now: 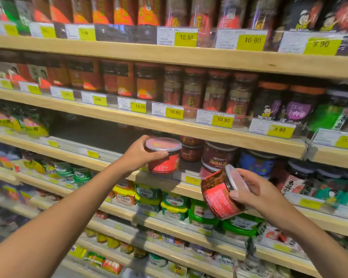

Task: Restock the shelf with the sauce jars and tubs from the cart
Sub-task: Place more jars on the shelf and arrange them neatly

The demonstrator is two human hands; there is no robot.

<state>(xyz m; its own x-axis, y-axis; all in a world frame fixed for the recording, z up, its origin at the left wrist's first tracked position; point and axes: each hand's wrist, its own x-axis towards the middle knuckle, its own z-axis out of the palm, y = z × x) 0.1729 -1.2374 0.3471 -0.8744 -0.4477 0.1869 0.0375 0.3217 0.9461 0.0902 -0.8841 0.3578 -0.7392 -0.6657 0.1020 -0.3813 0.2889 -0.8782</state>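
Note:
My left hand (141, 153) grips an upright red-labelled sauce tub (165, 161) with a clear lid, holding it at the front edge of the third wooden shelf (100, 165). My right hand (257, 189) holds a second sauce tub (219, 195), tilted on its side with the lid toward my palm, lower and to the right in front of the shelf. Behind the left tub, similar tubs (191, 151) stand stacked at the back. The cart is out of view.
Dark-lidded tubs (217, 157) and blue tubs (257, 163) stand right of the gap. Tall sauce jars (193, 91) fill the shelf above. Green and yellow paste tubs (175, 203) fill the shelf below. The third shelf's left stretch (84, 135) holds little stock.

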